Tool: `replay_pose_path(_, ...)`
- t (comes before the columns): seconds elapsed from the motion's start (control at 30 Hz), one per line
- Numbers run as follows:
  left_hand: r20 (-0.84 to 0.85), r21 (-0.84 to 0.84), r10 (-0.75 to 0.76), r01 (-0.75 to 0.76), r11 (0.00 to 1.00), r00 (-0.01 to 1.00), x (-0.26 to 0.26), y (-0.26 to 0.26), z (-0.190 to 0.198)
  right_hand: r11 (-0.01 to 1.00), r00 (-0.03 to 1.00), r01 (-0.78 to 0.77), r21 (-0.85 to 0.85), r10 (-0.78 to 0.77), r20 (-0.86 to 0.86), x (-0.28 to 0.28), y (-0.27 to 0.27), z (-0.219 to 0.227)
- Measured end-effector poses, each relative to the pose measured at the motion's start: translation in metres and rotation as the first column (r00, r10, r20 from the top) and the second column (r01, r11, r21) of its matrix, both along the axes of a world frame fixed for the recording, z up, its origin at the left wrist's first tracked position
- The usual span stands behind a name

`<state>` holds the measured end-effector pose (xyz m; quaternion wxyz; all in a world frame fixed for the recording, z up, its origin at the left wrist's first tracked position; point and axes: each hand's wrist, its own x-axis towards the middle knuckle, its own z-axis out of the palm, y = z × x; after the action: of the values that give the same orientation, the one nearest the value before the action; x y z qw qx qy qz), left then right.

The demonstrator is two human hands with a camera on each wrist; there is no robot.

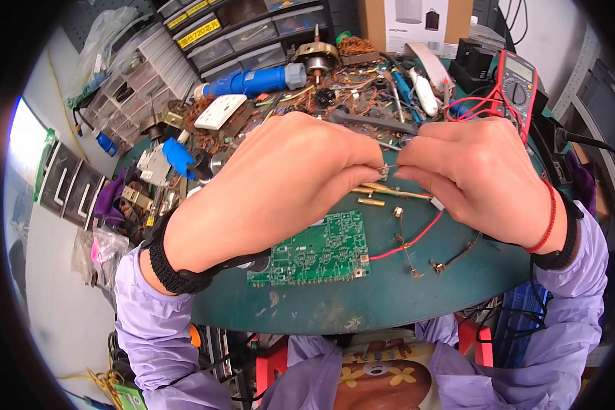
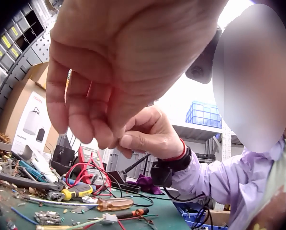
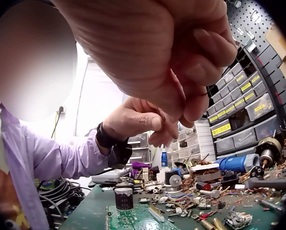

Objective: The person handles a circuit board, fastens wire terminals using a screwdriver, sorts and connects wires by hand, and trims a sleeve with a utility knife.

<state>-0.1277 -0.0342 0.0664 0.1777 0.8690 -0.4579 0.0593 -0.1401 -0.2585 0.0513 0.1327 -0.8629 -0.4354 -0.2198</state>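
Observation:
Both hands are raised over the green table, fingertips close together. The left hand point(image 1: 290, 174) pinches a tiny part between thumb and forefinger; in the head view a small metallic piece point(image 1: 385, 171) shows at its tips. Facing it, the right hand point(image 1: 482, 181) has thumb and forefinger pressed together at a thin wire-like end; the fingers hide most of it. Below the hands lies a green circuit board point(image 1: 318, 249), a red wire point(image 1: 417, 239) running from its right edge. Small brass-coloured parts with thin wires point(image 1: 406, 247) lie right of the board.
Wire scraps and parts crowd the table's back, with a blue connector point(image 1: 256, 80), a white socket plate point(image 1: 221, 111) and a red multimeter point(image 1: 516, 89). A dark cylinder point(image 3: 124, 198) stands by the board. Drawer cabinets point(image 1: 236, 34) and a cardboard box point(image 1: 369, 20) stand behind.

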Motion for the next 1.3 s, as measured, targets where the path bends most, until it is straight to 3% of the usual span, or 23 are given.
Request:
replay_pose_path(0.33, 0.028, -0.064, 0.157, -0.155, 0.986, 0.987, -0.046, 0.044, -0.008, 0.989, 0.992, -0.123, 0.082, 0.125, -0.017, -0.009, 0.013, -0.011)
replay_pose_path(0.5, -0.093, -0.078, 0.268, -0.275, 0.958, 0.959, -0.059, 0.06, -0.018, 0.982, 0.986, -0.161, 0.095, 0.163, -0.018, -0.012, 0.02, -0.024)
replay_pose_path(0.67, -0.081, -0.092, 0.289, -0.296, 0.951, 0.954, -0.067, 0.062, -0.037, 0.984, 0.979, -0.157, 0.087, 0.167, -0.116, -0.016, 0.023, -0.032)
replay_pose_path(0.73, -0.181, -0.142, 0.364, -0.39, 0.91, 0.914, -0.07, 0.056, -0.038, 0.985, 0.977, -0.152, 0.081, 0.162, -0.139, -0.014, 0.024, -0.033)
replay_pose_path(0.87, -0.248, -0.149, 0.362, -0.405, 0.902, 0.899, -0.068, 0.05, -0.035, 0.979, 0.963, -0.173, 0.109, 0.191, -0.19, -0.009, 0.027, -0.032)
replay_pose_path(0.93, -0.122, -0.26, 0.263, -0.286, 0.922, 0.957, -0.062, 0.053, -0.04, 0.975, 0.956, -0.19, 0.114, 0.21, -0.203, -0.005, 0.029, -0.03)
replay_pose_path(1.0, -0.114, -0.252, 0.286, -0.306, 0.918, 0.952, -0.059, 0.059, -0.035, 0.97, 0.949, -0.21, 0.12, 0.232, -0.213, -0.002, 0.032, -0.029)
replay_pose_path(1.07, -0.103, -0.246, 0.309, -0.325, 0.913, 0.946, -0.059, 0.069, -0.031, 0.99, 0.951, -0.116, 0.081, 0.134, -0.279, -0.001, 0.035, -0.029)
replay_pose_path(1.1, -0.123, -0.258, 0.353, -0.374, 0.891, 0.927, -0.06, 0.077, -0.031, 0.99, 0.95, -0.12, 0.08, 0.138, -0.281, -0.001, 0.036, -0.03)
replay_pose_path(1.17, -0.163, -0.268, 0.431, -0.46, 0.846, 0.887, -0.062, 0.086, -0.029, 0.981, 0.913, -0.172, -0.091, 0.124, -0.389, -0.001, 0.038, -0.031)
replay_pose_path(1.27, -0.26, -0.306, 0.507, -0.568, 0.764, 0.822, -0.07, 0.093, -0.027, 0.954, 0.949, -0.233, -0.19, 0.18, -0.257, -0.01, 0.05, -0.044)
replay_pose_path(1.3, -0.304, -0.324, 0.521, -0.601, 0.731, 0.798, -0.072, 0.093, -0.027, 0.935, 0.939, -0.252, -0.249, 0.175, -0.296, -0.012, 0.052, -0.046)
